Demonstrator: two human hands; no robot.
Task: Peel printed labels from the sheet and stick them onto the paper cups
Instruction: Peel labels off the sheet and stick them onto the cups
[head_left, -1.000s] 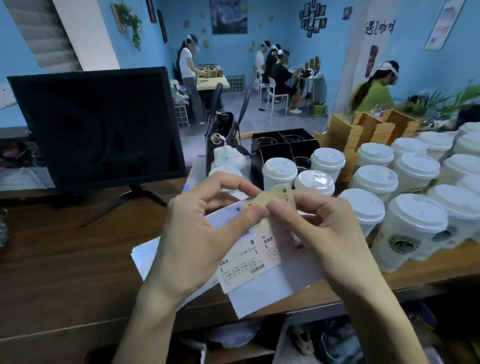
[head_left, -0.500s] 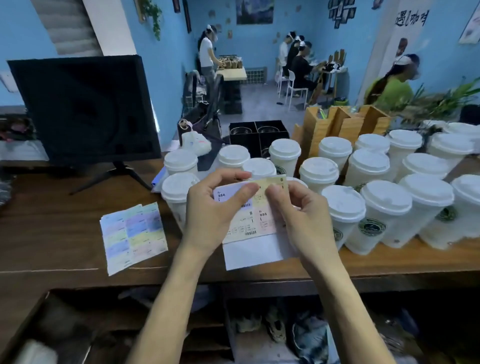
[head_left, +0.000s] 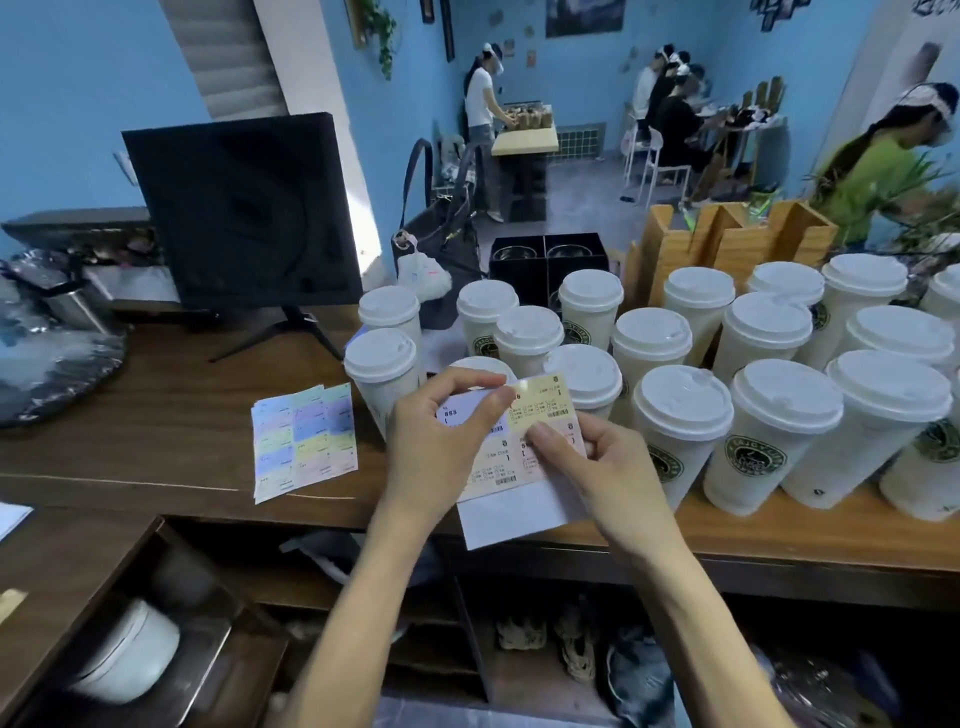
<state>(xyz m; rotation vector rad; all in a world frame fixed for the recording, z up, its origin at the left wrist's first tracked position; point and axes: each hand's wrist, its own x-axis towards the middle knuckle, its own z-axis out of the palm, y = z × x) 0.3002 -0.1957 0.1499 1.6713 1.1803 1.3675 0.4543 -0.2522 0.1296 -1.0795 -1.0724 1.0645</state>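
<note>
The left hand (head_left: 441, 431) and right hand (head_left: 587, 457) both pinch the thin, floppy sheet of pastel printed labels (head_left: 540, 415), whose yellow label probably lifts best from its corner just beyond the thumbs.

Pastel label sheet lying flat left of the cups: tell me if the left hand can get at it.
Probably yes. The pastel label sheet lies uncovered on the counter, but the left hand must first release the held label sheet.
</note>
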